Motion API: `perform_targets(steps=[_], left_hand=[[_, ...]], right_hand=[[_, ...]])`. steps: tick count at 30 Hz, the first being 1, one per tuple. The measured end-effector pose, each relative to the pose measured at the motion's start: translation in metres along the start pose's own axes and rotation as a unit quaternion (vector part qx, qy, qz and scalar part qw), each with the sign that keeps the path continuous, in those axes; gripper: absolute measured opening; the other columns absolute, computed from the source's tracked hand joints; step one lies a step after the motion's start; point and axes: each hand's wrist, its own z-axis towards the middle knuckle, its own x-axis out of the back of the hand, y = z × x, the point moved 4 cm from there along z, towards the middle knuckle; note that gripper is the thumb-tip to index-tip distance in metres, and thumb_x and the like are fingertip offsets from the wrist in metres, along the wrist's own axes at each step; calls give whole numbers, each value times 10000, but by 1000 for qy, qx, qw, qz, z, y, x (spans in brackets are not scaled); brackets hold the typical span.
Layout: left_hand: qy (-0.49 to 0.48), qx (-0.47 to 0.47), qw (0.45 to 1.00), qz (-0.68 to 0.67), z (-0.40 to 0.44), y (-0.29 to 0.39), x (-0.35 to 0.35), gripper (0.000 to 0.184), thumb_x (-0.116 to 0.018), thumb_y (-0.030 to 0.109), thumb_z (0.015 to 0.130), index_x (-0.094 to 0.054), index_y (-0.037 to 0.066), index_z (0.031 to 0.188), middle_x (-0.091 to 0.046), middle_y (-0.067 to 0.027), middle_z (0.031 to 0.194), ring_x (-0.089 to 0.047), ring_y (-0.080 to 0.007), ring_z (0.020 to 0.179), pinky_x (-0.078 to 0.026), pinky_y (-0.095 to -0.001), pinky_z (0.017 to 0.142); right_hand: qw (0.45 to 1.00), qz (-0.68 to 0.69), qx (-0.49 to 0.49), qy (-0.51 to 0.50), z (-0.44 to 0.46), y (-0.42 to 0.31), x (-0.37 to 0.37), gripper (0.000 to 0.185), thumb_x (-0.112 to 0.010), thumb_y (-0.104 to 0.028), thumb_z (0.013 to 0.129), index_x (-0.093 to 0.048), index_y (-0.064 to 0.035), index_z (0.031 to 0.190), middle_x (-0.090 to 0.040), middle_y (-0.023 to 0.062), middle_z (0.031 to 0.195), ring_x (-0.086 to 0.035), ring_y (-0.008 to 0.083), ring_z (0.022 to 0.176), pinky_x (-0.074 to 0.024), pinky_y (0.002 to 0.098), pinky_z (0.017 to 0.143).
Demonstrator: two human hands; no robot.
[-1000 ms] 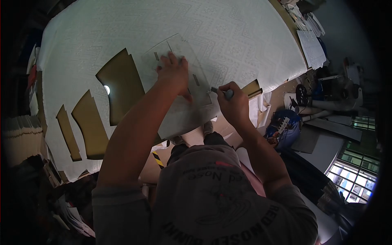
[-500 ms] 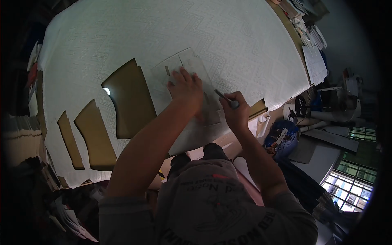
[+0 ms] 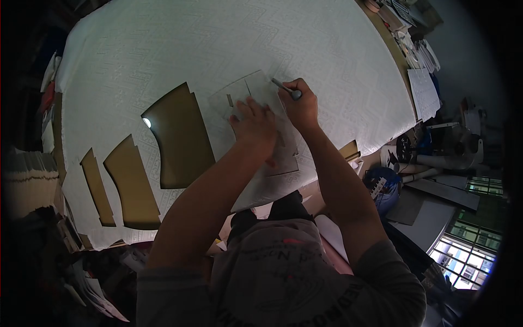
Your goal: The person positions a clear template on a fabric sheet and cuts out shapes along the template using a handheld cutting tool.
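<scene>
A clear template [image 3: 222,114] with straight edges and small slots lies on pale patterned fabric [image 3: 229,43]. My left hand [image 3: 255,126] presses flat on this sheet, fingers spread. Beside its right edge, near the upper corner, my right hand [image 3: 300,104] grips a slim grey pen-like tool [image 3: 285,88]. One end of the tool points up and left towards that corner; whether it touches the fabric cannot be made out. Left of the template lie a large brown pattern piece [image 3: 182,139], a medium brown piece [image 3: 132,185] and a narrow brown piece [image 3: 98,188].
Another brown piece [image 3: 350,150] lies at the fabric's near right edge. Papers [image 3: 424,90] and books line the table's right side. A blue bundle [image 3: 381,188] and a fan [image 3: 463,144] stand beyond it. On the left is a tall stack of sheets [image 3: 32,185].
My right hand has moved up along the template's right edge with the pen-like tool. My left hand stays pressed on the template. The view has shifted slightly.
</scene>
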Motion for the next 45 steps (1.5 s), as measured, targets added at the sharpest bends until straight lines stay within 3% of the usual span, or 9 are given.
perform_targets(steps=[4, 7, 10, 16, 20, 28, 35, 40, 45], left_hand=[[30, -6, 1000, 2, -2, -2, -1, 1486, -1018, 590, 475, -282, -25, 1610, -206, -431, 1625, -269, -626, 1492, -447, -691, 1099], [38, -13, 999, 7, -3, -1, -1, 1472, -1016, 575, 464, -296, -32, 1596, -222, -441, 1613, -283, -635, 1479, -451, -687, 1096], [43, -13, 999, 12, -3, 1, 0, 1459, -1015, 563, 457, -308, -39, 1583, -237, -445, 1603, -292, -636, 1472, -449, -676, 1108], [0, 7, 1000, -23, 1, 4, 6, 1481, -1042, 485, 452, -251, -3, 1606, -185, -445, 1619, -238, -641, 1500, -425, -673, 1137], [-4, 22, 999, -26, 2, 4, 3, 1450, -1040, 494, 456, -298, -2, 1599, -205, -428, 1624, -258, -616, 1505, -411, -686, 1136], [4, 19, 999, -25, 1, 3, 3, 1481, -1046, 481, 439, -281, 2, 1613, -175, -415, 1641, -244, -606, 1518, -408, -669, 1152], [-2, 9, 999, -37, -1, 2, 6, 1486, -1047, 482, 453, -249, 17, 1617, -146, -418, 1650, -206, -620, 1529, -374, -666, 1182], [21, 17, 999, -35, 1, 0, -2, 1471, -1045, 470, 432, -308, 37, 1628, -188, -399, 1653, -207, -607, 1526, -391, -708, 1121], [20, 6, 999, -38, -2, 0, -1, 1451, -1030, 504, 481, -295, 40, 1643, -160, -381, 1678, -188, -612, 1528, -372, -741, 1106]], right_hand=[[997, 54, 40, -50, 26, 18, 7, 180, -811, -127, 902, -718, -50, 1035, -762, 124, 893, -723, 233, 774, -565, 364, 728], [982, 4, 102, -159, 63, -1, 27, 120, -790, -30, 904, -721, -31, 1002, -732, 49, 890, -647, 118, 804, -542, 309, 750], [907, -12, 144, -395, 112, -8, 22, 108, -789, -15, 884, -723, -25, 968, -741, 55, 901, -665, 133, 844, -537, 308, 784], [857, 27, 184, -481, 139, -2, 9, 125, -788, -106, 886, -728, -53, 982, -743, 69, 895, -672, 197, 812, -529, 342, 775], [854, 27, 158, -495, 130, 1, 13, 115, -783, -38, 903, -712, -29, 993, -733, 59, 896, -655, 151, 843, -528, 320, 778], [934, 76, 164, -310, 90, 32, 13, 128, -779, -68, 926, -730, -38, 1041, -781, 145, 1110, -716, 307, 1222, -562, 355, 976], [978, 70, 153, -122, 29, 27, 2, 166, -798, -109, 916, -735, -41, 1055, -767, 181, 1183, -690, 337, 1266, -570, 374, 974], [999, 9, 45, 10, 14, 2, -7, 171, -796, -173, 905, -716, -57, 1004, -765, 187, 912, -777, 367, 932, -590, 435, 775], [994, -98, 25, 31, 16, -19, -15, 176, -790, -183, 902, -713, -65, 1006, -752, 179, 845, -758, 365, 803, -568, 443, 702]])
